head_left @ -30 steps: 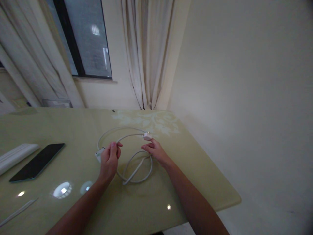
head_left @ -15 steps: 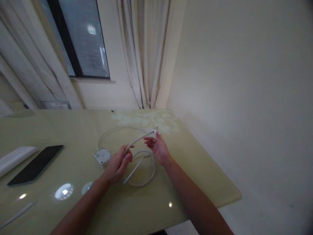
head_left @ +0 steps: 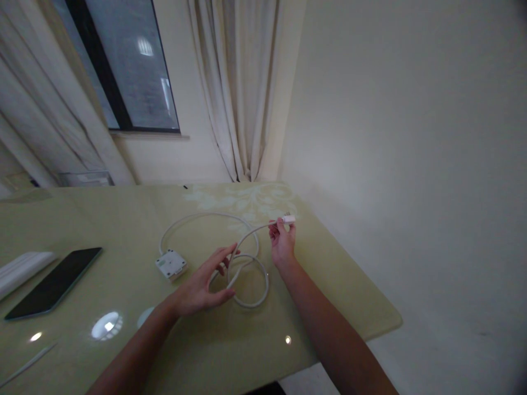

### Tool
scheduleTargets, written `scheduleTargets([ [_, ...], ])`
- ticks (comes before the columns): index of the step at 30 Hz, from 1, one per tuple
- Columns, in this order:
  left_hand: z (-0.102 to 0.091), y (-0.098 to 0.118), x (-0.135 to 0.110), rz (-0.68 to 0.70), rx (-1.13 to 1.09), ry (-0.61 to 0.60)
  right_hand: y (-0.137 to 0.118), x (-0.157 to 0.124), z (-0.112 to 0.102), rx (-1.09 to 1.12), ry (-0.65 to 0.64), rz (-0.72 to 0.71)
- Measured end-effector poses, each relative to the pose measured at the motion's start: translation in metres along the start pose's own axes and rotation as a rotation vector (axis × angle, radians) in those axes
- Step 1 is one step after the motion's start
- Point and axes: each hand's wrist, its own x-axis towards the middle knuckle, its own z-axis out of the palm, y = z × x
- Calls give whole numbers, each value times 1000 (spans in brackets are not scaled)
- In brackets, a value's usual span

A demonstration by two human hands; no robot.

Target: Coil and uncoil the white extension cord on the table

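Note:
My right hand (head_left: 282,241) pinches a white power plug (head_left: 289,219) just above the table, its prongs pointing away from me. From the plug a white cable (head_left: 256,303) runs left and down, then lies in loops on the table. My left hand (head_left: 212,282) is beside these loops, thumb and fingers spread apart around the cable without closing on it. The cable's other end joins a square white power strip block (head_left: 171,264), which lies left of my left hand with its screw-dotted face up.
A dark tablet (head_left: 53,282) and a long white object (head_left: 25,269) lie at the left of the glossy table (head_left: 337,285). A thin white stick-like object (head_left: 28,363) is near the front left. The wall (head_left: 403,153) borders the table's right side; curtains (head_left: 247,93) hang behind.
My right hand has moved right with the plug, now gripping it between thumb and fingers. My left hand has opened from the cable and shifted right. The cable loops have slid slightly right.

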Motion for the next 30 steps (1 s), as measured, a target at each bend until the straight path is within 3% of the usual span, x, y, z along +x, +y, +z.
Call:
scheduleTargets([
  [6,-7,6,6,-99,38,178,-3,-1,1,-40,-83,-33],
  [11,-13,2,6,-169,81,246,-3,-8,6,-154,-182,-51],
  [14,-13,-1,6,-107,158,299,4,-18,9,-273,-296,-42],
  [19,-13,-1,6,57,331,381,17,-52,15,-480,-693,68],
  [25,-17,-1,6,174,500,351,15,-67,18,-472,-755,98],
  [30,-18,-2,7,226,589,288,8,-63,17,-466,-929,221],
])
